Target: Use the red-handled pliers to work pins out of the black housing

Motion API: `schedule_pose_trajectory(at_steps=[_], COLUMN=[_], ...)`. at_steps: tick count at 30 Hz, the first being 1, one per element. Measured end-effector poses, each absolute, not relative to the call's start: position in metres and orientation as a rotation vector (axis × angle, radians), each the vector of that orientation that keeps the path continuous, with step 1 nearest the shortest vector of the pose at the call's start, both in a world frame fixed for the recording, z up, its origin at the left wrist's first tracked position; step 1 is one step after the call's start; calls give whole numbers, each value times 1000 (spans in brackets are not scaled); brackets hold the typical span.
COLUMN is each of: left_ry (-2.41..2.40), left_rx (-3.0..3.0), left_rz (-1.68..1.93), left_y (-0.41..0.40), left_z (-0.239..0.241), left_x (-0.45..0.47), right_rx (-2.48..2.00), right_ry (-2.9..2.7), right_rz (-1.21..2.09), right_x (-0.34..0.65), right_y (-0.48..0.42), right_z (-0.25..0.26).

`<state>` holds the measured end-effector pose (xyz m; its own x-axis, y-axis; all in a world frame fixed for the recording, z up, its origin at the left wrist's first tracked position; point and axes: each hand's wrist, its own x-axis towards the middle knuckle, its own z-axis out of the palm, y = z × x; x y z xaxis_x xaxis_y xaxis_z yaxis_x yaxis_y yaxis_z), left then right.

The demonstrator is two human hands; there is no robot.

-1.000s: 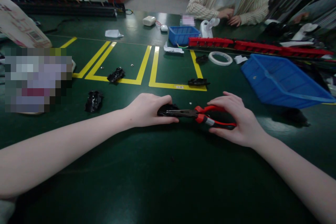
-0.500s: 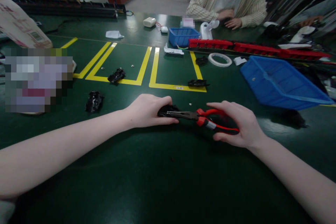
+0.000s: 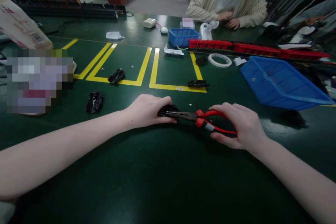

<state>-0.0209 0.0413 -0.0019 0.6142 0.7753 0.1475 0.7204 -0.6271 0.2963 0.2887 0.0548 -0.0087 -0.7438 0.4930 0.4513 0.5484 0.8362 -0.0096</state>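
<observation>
While left hand (image 3: 148,111) pins black plastic part (image 3: 168,109), right hand (image 3: 240,126) squeezes red-handled pliers (image 3: 194,116).

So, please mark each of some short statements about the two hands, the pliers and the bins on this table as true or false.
1. The right hand holds red-handled pliers. True.
2. The left hand rests on a white part. False: the black part is under it.
3. The pliers' tip points toward the left hand. True.
4. The large blue bin sits at the left. False: it is at the right.
5. The tape ring is held. False: it lies on the table.
</observation>
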Motion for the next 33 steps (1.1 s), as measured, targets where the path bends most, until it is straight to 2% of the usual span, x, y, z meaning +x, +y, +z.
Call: schedule_pose_trajectory(at_steps=[17, 24, 33], left_ry=[1196, 1235, 1240], left_rx=[2638, 2671, 2637], left_rz=[394, 361, 378], left_y=[42, 42, 42], left_z=[0, -1, 0], left_x=[-21, -20, -20], right_rx=[-758, -739, -770], right_ry=[-2559, -2574, -2561], right_rz=[-137, -284, -269], right_x=[289, 284, 284], right_y=[57, 50, 50], right_z=[-1, 3, -2])
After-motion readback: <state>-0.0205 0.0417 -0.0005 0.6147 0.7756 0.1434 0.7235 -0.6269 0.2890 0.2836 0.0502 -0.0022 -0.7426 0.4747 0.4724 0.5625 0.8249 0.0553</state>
